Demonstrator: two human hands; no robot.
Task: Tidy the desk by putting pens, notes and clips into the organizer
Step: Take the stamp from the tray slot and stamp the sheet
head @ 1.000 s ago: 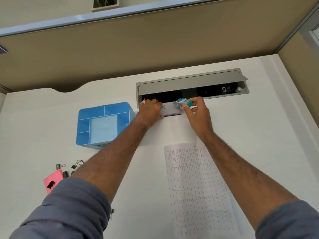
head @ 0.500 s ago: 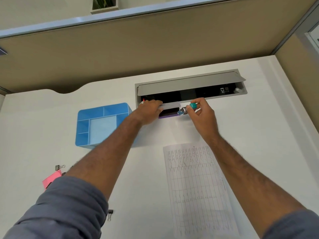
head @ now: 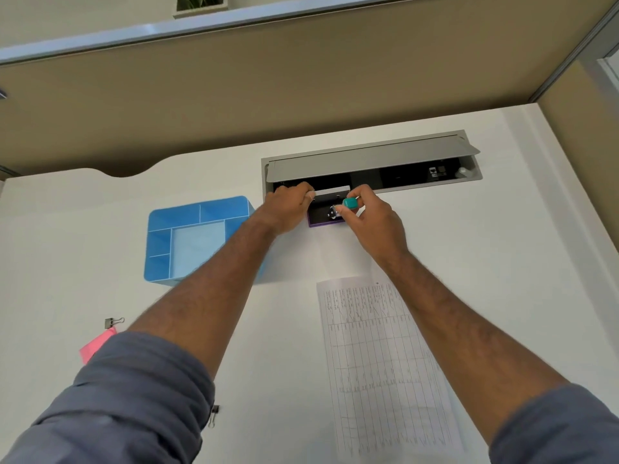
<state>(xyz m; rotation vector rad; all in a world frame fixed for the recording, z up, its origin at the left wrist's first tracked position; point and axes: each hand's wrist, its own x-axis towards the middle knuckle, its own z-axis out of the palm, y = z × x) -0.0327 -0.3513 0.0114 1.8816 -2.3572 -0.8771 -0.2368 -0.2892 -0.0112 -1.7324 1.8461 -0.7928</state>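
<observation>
Nearest, two grey fabric sleeves are seen, pushed up over bare forearms. A small metal binder clip [head: 213, 417] lies on the smooth white desk [head: 502, 262] beside the left sleeve. A printed sheet of paper [head: 378, 363], ruled into a fine grid, lies flat under the right forearm. At the left, a pink sticky note [head: 95, 344] is partly hidden by the sleeve, with a second binder clip [head: 114, 322] just beyond it.

Further out, the blue plastic organizer [head: 197, 236] stands left of the left arm; it is rounded at the corners and divided into rectangular compartments, none of which is seen to hold anything.

The left hand [head: 288, 209] is closed on the pale lid of a small flat box [head: 323, 217] with a purple edge and dark interior. The right hand [head: 375, 216] is pinched around a teal-capped object [head: 350, 204] with a shiny metal part, held over the open box; what it is cannot be told.

Farthest, a long grey metal cable tray [head: 371, 162] is set into the desk, its flap raised, against a tan partition [head: 301, 78].
</observation>
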